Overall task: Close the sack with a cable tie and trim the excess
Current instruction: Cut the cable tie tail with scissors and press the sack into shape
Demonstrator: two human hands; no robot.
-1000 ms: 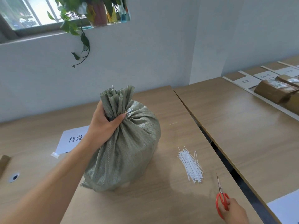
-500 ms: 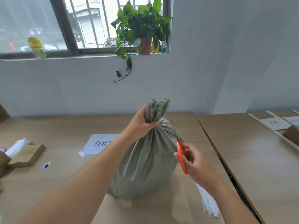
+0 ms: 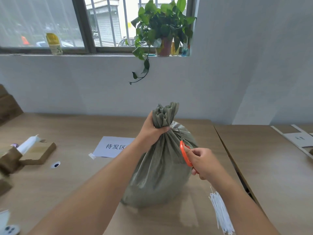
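Packing or dispatch workroom suggested: plain wooden worktables (image 3: 271, 167) pushed together, printed area label (image 3: 111, 146) taped to tabletop, cardboard boxes (image 3: 36, 152) at left, bundle of white cable ties (image 3: 220, 212), barred window (image 3: 105, 22), potted plant (image 3: 162, 29) on sill.

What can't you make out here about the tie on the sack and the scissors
Head view, the only one:
- Cable tie on the sack: hidden at the neck by the left hand; its loose tail is too thin and blurred to trace.
- Scissors: blades are dark and blurred against the sack, so whether they are open is unclear; the right hand covers the handles.
- Spare cable ties: bundle cut off by the bottom edge.
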